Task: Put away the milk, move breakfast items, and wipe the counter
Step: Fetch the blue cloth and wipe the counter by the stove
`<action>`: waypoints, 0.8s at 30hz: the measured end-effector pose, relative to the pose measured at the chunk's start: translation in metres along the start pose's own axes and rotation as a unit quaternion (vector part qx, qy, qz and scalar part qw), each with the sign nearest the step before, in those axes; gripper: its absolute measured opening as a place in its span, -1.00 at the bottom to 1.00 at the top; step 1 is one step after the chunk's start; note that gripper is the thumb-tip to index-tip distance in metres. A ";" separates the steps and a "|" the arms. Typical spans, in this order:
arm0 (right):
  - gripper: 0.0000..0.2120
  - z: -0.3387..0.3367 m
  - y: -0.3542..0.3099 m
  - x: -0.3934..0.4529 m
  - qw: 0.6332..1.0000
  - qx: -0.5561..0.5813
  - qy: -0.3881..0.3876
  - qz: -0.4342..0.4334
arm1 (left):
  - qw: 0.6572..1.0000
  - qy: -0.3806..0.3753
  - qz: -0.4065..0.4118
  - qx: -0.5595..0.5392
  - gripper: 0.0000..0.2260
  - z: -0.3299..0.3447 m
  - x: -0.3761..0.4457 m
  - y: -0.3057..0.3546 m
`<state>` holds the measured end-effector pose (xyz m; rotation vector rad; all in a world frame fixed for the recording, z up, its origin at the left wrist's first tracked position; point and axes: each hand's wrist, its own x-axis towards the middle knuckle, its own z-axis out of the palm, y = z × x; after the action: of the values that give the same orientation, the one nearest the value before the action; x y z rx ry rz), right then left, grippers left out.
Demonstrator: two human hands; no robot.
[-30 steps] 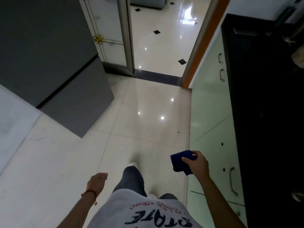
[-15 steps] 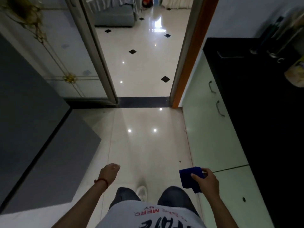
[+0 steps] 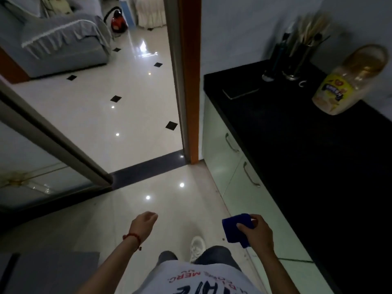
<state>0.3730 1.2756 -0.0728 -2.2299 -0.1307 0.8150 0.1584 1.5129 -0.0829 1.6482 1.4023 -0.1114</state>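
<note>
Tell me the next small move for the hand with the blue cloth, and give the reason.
Probably swing the right hand rightward and up over the black counter to begin wiping. It already grips the folded blue cloth, but hangs beside the cabinet fronts, off the counter. The left hand hangs loosely curled and holds nothing. The jar and utensil holder stand at the far end.

The utensil holder (image 3: 301, 47) is motion-blurred (contents unreadable), and the blue cloth (image 3: 235, 229) is partly hand-covered.

The person's white shirt (image 3: 191, 281) reads "MERC." (upside down); the jar label is blurred.
</note>
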 end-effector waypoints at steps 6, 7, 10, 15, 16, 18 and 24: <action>-0.54 -0.029 -0.053 0.038 0.993 0.095 0.062 -0.020 | 0.994 -0.041 0.066 0.073 -0.75 0.007 0.041 0.058; -0.54 -0.036 -0.056 0.042 0.990 0.114 0.081 -0.018 | 0.992 -0.052 0.083 0.085 -0.75 0.009 0.048 0.072; -0.51 -0.054 -0.059 0.054 0.978 0.149 0.144 0.004 | 0.980 -0.088 0.137 0.114 -0.75 0.020 0.069 0.120; -0.55 -0.086 -0.058 0.072 0.946 0.210 0.239 0.065 | 0.946 -0.107 0.265 0.156 -0.74 0.055 0.101 0.222; -0.56 -0.093 -0.060 0.076 0.937 0.229 0.253 0.077 | 0.935 -0.114 0.292 0.166 -0.74 0.064 0.107 0.243; -0.57 -0.106 -0.062 0.084 0.917 0.264 0.281 0.102 | 0.906 -0.142 0.348 0.196 -0.73 0.080 0.119 0.279; -0.66 -0.126 -0.067 0.112 0.842 0.353 0.364 0.181 | 0.796 -0.197 0.499 0.279 -0.71 0.134 0.157 0.370</action>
<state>0.5466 1.2829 -0.0193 -1.6962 0.8469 0.0857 0.5759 1.5703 -0.0373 2.4772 0.0391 -0.2473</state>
